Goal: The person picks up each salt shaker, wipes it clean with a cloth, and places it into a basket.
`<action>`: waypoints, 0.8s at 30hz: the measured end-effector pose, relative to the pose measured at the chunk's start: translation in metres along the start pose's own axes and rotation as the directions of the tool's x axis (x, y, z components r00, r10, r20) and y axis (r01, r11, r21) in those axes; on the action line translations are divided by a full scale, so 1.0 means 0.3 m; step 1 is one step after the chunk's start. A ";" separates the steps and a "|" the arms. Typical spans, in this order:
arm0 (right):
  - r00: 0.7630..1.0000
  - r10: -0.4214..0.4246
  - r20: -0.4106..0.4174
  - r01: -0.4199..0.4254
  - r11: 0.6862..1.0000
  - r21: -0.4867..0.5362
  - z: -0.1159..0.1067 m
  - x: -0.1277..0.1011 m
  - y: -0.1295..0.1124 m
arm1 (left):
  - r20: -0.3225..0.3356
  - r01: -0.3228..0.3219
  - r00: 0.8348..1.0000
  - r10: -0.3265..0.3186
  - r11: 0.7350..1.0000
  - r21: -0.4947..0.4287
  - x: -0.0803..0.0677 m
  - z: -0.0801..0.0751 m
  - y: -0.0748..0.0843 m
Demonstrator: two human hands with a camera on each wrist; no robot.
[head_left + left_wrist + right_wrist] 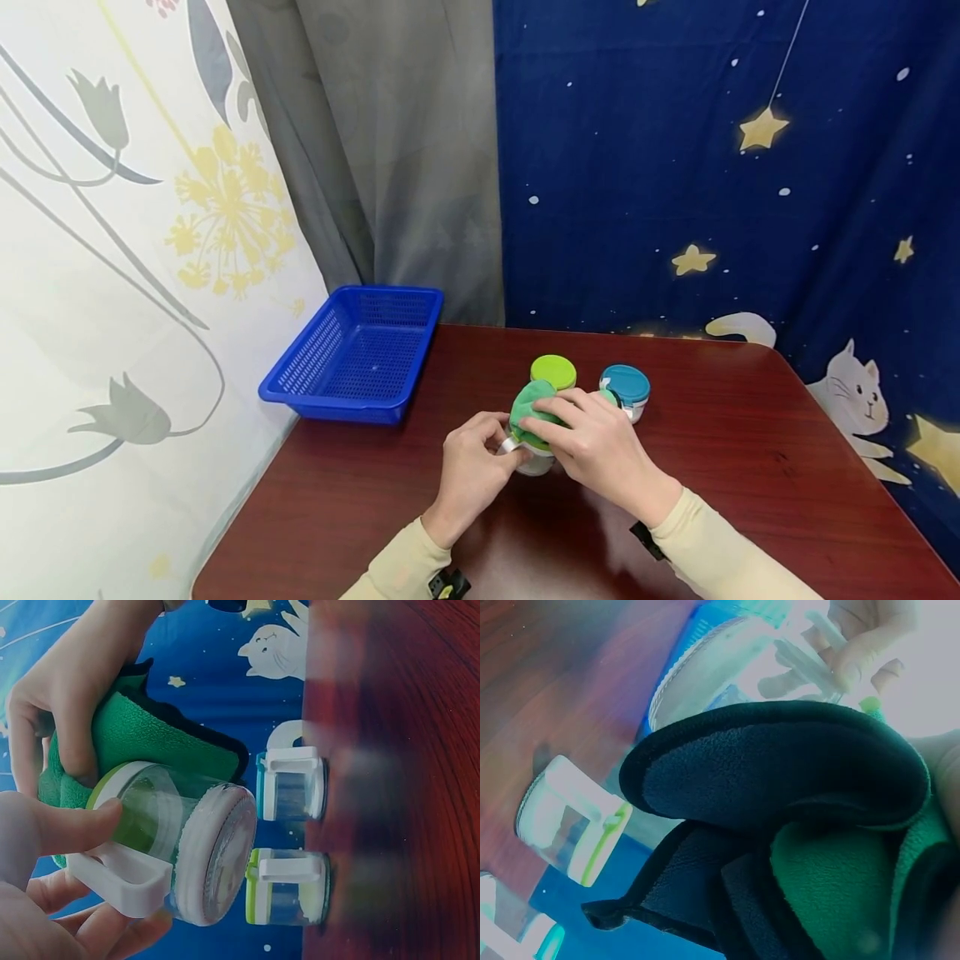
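Sitting far left, a blue basket (360, 354); next the left hand (471, 467) grips the clear jar (187, 847), raised off the surface (750, 467). The right hand (592, 442) presses a green cloth (528, 404) onto it; hard rubbing could twist it loose, toppling the neighbouring jars (588, 383).

From my remote view, the clear glossy plastic jar with a white clip handle (180, 844) looks smooth and shiny, and the soft green fleece cloth edged in black (150, 742) pressed on its top reads as matt and fuzzy. The dark red-brown wood-look desk (750, 467) has a smooth, faintly glossy finish, and I see the same clear glossy plastic in the lime-lidded jar (553, 372) and the teal-lidded jar (626, 387). The blue perforated plastic basket (360, 354) looks hard with a slight sheen, while the hanging printed curtains (675, 167) are matt cloth.
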State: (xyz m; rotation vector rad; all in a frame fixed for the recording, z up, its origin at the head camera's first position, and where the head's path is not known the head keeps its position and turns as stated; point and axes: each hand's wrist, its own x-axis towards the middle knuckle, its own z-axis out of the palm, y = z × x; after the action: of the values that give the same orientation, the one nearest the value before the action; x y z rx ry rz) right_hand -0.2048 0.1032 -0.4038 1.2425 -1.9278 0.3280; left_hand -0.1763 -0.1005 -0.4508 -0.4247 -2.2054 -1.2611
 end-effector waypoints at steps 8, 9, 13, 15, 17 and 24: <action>1.000 0.009 0.005 -0.009 0.999 -0.031 0.008 -0.001 0.007 | -0.016 -0.019 1.000 0.019 1.000 0.015 -0.009 0.004 -0.002; 1.000 0.011 0.008 -0.010 0.999 -0.036 0.009 -0.002 0.011 | -0.018 -0.023 1.000 0.023 1.000 0.018 -0.010 0.004 -0.003; 0.999 0.026 0.027 -0.025 0.998 -0.061 0.014 -0.014 0.039 | -0.024 -0.034 0.999 0.034 0.999 0.014 -0.015 0.003 -0.006; 0.998 0.046 0.040 -0.043 0.996 -0.073 0.015 -0.027 0.061 | -0.027 -0.035 0.999 0.035 0.999 0.004 -0.016 0.001 -0.006; 0.996 0.077 0.053 -0.072 0.994 -0.082 0.016 -0.043 0.089 | -0.028 -0.031 0.999 0.031 1.000 -0.005 -0.017 -0.002 -0.006; 0.982 0.158 0.100 -0.147 0.983 -0.106 0.015 -0.089 0.158 | -0.024 -0.017 1.000 0.016 0.999 -0.034 -0.017 -0.011 0.000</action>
State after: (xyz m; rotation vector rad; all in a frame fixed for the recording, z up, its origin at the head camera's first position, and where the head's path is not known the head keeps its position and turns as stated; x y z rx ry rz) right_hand -0.2423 0.1407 -0.4170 1.0705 -2.1119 0.2455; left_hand -0.1712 -0.1033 -0.4524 -0.4381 -2.1593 -1.2904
